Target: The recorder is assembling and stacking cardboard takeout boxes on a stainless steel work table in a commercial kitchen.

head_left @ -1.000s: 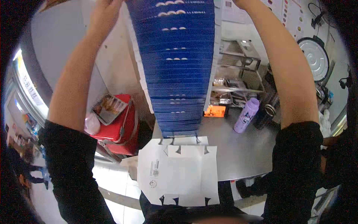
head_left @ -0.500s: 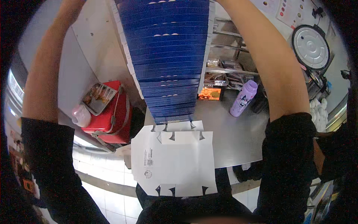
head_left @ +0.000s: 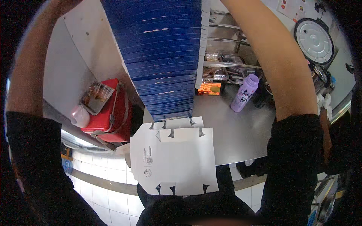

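A tall stack of folded dark-blue boxes (head_left: 162, 56) with white edges rises from the steel table past the top of the picture. My left forearm (head_left: 28, 75) and right forearm (head_left: 279, 64) reach up on either side of it. Both hands lie beyond the upper edge, so what they hold or touch is hidden. At the foot of the stack, flat white cardboard sheets (head_left: 177, 162) with notched edges and small print extend over the table's near edge toward my lap.
On the left, a red cooler box (head_left: 100, 122) carries a foil tray of food (head_left: 98, 98) and a pinkish-white bottle (head_left: 80, 116). A purple bottle (head_left: 245, 94) stands on the steel table (head_left: 241, 132), right of the stack. Behind are a metal rack (head_left: 230, 39) and a lit screen (head_left: 209, 89).
My left forearm has shifted left. The stack's upper part appears further left and the view has moved slightly. The white sheets lie much as before.
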`<action>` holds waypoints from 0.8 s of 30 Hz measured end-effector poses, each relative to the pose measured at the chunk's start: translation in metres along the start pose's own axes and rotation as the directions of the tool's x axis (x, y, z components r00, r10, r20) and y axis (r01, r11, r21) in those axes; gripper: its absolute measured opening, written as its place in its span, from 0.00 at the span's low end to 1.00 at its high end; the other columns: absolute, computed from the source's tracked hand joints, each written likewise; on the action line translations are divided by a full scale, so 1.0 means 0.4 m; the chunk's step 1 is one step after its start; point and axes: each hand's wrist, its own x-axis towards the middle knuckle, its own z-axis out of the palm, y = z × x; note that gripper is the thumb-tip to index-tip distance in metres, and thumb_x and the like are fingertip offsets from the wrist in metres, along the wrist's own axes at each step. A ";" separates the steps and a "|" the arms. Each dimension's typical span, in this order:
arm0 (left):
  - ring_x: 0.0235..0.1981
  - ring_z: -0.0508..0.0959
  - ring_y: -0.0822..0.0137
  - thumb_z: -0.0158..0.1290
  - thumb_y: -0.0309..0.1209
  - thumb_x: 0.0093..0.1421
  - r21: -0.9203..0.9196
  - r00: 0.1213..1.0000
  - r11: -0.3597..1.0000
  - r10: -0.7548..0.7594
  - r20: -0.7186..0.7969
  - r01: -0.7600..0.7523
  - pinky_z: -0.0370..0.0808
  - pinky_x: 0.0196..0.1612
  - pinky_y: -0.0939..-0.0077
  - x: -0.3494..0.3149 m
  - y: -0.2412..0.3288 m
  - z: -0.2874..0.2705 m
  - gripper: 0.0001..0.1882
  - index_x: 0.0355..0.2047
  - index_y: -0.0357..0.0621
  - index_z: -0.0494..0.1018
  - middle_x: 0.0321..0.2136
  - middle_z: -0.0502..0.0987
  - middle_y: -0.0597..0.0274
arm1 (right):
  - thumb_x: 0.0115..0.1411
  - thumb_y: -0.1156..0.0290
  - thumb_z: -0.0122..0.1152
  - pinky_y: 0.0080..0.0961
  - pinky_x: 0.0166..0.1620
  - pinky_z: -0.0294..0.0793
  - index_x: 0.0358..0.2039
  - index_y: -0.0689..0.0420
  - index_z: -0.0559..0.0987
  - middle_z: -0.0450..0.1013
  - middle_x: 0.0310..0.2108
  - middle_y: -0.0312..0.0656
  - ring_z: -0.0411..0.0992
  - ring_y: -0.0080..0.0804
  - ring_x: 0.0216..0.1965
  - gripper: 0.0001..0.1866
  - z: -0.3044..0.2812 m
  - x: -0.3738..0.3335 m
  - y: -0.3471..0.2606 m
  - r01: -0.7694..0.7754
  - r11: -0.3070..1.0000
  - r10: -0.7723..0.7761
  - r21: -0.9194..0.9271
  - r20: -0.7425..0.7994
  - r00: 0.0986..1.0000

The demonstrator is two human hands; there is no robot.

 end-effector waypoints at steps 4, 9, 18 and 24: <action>0.43 0.79 0.62 0.52 0.29 0.66 0.040 0.994 0.996 -0.081 -0.070 0.084 0.76 0.53 0.65 0.026 0.003 -0.047 0.09 0.45 0.40 0.74 0.40 0.78 0.59 | 0.67 0.40 0.48 0.26 0.53 0.70 0.58 0.63 0.65 0.71 0.47 0.47 0.69 0.31 0.48 0.36 0.007 -0.010 -0.001 0.038 0.996 -0.040 0.083 0.030 0.999; 0.38 0.80 0.65 0.53 0.30 0.66 -0.163 0.881 0.959 -0.279 -0.381 0.233 0.81 0.48 0.68 0.069 -0.018 -0.089 0.09 0.44 0.42 0.76 0.35 0.79 0.61 | 0.67 0.41 0.49 0.29 0.54 0.69 0.58 0.65 0.65 0.71 0.50 0.51 0.69 0.36 0.51 0.38 0.016 -0.007 0.006 0.031 0.996 -0.033 0.078 0.029 0.999; 0.37 0.81 0.65 0.55 0.32 0.64 0.012 0.888 0.976 -0.192 -0.418 0.217 0.81 0.46 0.66 0.077 -0.043 -0.133 0.11 0.45 0.43 0.76 0.37 0.79 0.61 | 0.67 0.41 0.50 0.33 0.56 0.68 0.55 0.69 0.68 0.73 0.50 0.60 0.71 0.45 0.53 0.38 0.007 -0.016 -0.002 0.162 0.982 -0.168 -0.094 -0.059 0.984; 0.37 0.81 0.64 0.52 0.40 0.64 0.001 0.885 0.988 -0.137 -0.446 0.153 0.81 0.46 0.65 0.087 -0.065 -0.076 0.16 0.47 0.43 0.75 0.38 0.79 0.59 | 0.67 0.42 0.49 0.31 0.56 0.67 0.58 0.64 0.68 0.73 0.50 0.56 0.71 0.42 0.52 0.36 0.004 -0.018 -0.003 0.068 0.997 -0.069 -0.047 -0.032 0.997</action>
